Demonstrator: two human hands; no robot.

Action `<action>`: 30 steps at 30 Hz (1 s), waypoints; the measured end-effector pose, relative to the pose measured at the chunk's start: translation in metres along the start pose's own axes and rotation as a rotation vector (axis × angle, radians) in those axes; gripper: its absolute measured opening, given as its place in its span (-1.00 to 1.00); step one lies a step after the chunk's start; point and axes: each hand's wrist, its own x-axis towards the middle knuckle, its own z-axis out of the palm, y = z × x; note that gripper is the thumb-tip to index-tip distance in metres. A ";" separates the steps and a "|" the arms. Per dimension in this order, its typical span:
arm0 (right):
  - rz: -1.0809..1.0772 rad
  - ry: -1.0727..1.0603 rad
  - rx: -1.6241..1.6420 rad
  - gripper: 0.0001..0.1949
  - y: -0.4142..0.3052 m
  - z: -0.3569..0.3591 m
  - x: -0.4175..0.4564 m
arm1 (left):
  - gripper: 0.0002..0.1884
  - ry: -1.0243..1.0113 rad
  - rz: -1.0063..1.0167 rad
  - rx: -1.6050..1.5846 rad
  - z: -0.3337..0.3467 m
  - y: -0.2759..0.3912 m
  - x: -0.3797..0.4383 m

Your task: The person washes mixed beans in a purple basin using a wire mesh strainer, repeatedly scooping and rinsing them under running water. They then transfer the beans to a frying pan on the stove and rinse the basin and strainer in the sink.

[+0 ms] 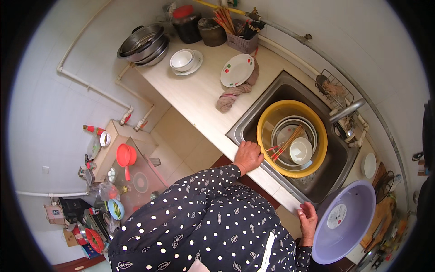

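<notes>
My left hand point(249, 157) rests on the near rim of the steel sink point(284, 80), beside a yellow plastic basin point(263, 154); its fingers curl loosely. That basin stands in the sink, with nested dishes, chopsticks point(289, 142) and a white bowl point(301, 151) inside. My right hand point(307, 213) is at the sink's near right corner, fingers bent and a little apart, beside a purple plastic basin point(357, 217). Whether it touches that basin cannot be told. An oval plate point(237, 70) with a fruit pattern lies partly on a twisted cloth point(234, 97) on the counter.
White bowls point(182, 60) on a plate, stacked steel pots point(142, 44), jars point(212, 32) and a chopstick basket point(242, 43) stand along the counter's far left. A faucet point(347, 110) rises behind the sink. A knife point(378, 229) lies on a wooden cutting board point(372, 221) at right.
</notes>
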 end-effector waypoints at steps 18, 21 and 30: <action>-0.181 0.378 -0.098 -0.64 0.044 0.020 0.053 | -0.56 0.266 -0.148 -0.394 -0.061 -0.079 0.087; -0.282 0.527 -0.382 -0.64 0.066 0.041 0.061 | -0.53 0.385 -0.088 -0.060 -0.066 -0.114 0.145; -0.309 0.679 -0.846 -0.69 0.047 0.084 0.080 | -0.84 0.065 -0.203 0.219 -0.037 -0.173 0.221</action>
